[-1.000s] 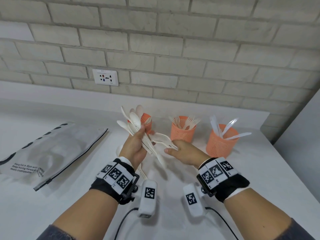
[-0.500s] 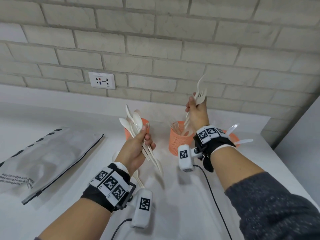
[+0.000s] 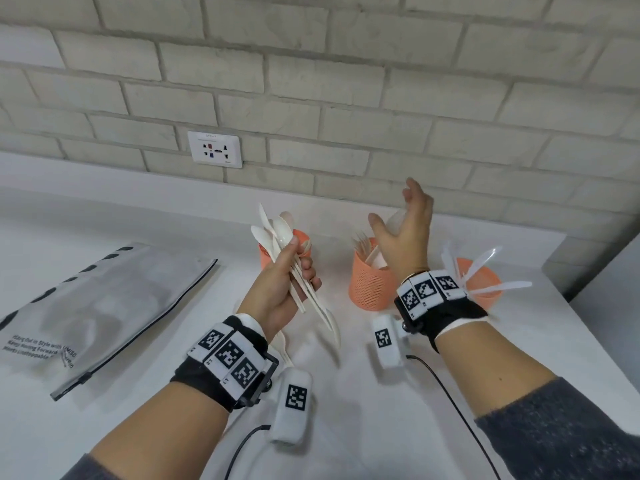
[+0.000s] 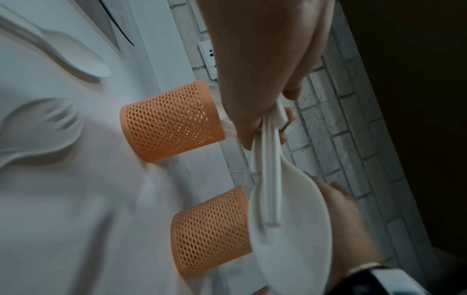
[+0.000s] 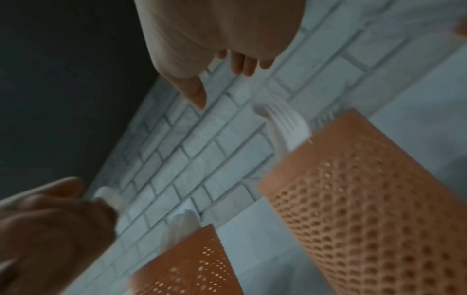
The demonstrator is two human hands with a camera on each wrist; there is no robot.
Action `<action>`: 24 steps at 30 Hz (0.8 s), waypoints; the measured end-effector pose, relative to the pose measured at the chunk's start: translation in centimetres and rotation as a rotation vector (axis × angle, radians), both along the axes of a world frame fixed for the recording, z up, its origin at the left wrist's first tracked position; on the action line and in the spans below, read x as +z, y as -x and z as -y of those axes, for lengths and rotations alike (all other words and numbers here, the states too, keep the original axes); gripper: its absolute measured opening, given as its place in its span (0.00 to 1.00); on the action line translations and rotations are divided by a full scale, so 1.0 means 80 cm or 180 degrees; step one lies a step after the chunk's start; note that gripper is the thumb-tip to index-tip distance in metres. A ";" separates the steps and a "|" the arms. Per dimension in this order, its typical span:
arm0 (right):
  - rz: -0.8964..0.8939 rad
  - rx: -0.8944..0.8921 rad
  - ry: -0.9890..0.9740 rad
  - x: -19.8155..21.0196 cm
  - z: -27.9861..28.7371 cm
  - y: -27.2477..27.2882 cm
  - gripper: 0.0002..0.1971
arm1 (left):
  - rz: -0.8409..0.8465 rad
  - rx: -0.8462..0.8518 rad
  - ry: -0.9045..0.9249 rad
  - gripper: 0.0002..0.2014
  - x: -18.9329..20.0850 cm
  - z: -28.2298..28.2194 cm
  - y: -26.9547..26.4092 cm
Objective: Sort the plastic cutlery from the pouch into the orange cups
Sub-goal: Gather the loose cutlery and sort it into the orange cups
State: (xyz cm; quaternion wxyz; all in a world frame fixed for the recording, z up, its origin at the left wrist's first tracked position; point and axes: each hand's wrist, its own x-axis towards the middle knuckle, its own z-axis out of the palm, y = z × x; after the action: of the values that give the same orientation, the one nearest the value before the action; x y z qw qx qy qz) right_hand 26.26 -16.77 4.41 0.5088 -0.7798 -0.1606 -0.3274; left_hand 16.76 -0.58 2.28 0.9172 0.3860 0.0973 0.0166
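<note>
Gripping a bundle of white plastic spoons [image 3: 290,258] by their handles, the left hand [image 3: 277,292] holds them tilted above the counter [image 3: 346,427], bowls up, in front of the left orange cup [image 3: 268,252]. The right hand [image 3: 405,233] hovers over the middle orange cup [image 3: 369,284] with fingers spread and loose (nothing pinched between them); forks [image 3: 363,242] stand in that cup. The right orange cup [image 3: 485,285] holds clear plastic knives [image 3: 485,261] that fan outward. More white cutlery [image 4: 45,123], a spoon and a fork, lies loose on the counter in the left wrist view. The grey zip pouch [image 3: 104,306] lies flat, well to the left of the cups.
</note>
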 end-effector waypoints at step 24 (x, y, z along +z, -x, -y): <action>-0.2475 0.2539 0.0718 -0.003 -0.016 0.092 0.11 | 0.0171 0.0503 0.0466 0.10 0.005 -0.027 0.004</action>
State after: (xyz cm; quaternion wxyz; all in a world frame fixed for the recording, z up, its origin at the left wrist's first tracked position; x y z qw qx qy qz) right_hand 18.86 -15.50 4.20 0.5284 -0.7715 -0.2775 0.2205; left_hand 16.45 1.55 2.65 0.9410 0.3086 0.1038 0.0921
